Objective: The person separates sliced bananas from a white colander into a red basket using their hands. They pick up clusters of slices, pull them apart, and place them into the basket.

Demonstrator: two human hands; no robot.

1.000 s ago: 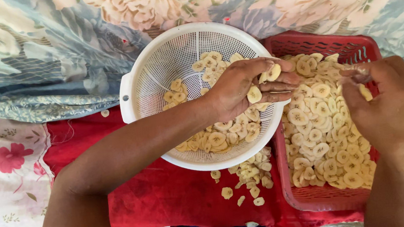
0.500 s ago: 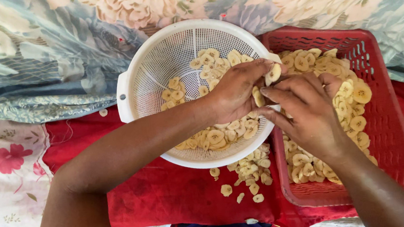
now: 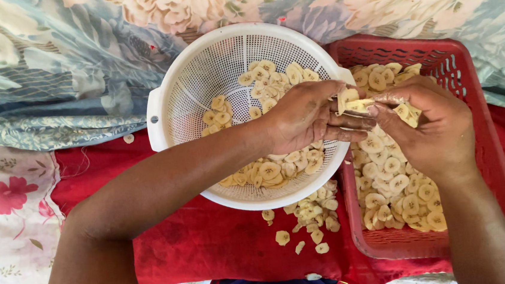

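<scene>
My left hand (image 3: pixel 308 118) reaches over the right rim of a white perforated colander (image 3: pixel 169 115) and pinches a small stack of pale banana slices (image 3: pixel 348 99). My right hand (image 3: pixel 428 125) meets it from the right, fingertips on the same stuck slices, with a few more slices tucked in its palm. Both hands hover above the gap between the colander and a red plastic basket (image 3: pixel 469 77). Loose slices fill the colander's lower half (image 3: pixel 267 171) and the basket (image 3: pixel 398 193).
Several banana slices (image 3: pixel 309 218) lie spilled on the red cloth (image 3: pixel 171 250) below the colander. Floral fabric (image 3: pixel 48 62) covers the top of the view, and a white cloth with red flowers (image 3: pixel 5 209) lies at the left.
My right hand moved left from the basket's far side to meet my left hand, and now both grip the same clump of slices. The colander stayed put.
</scene>
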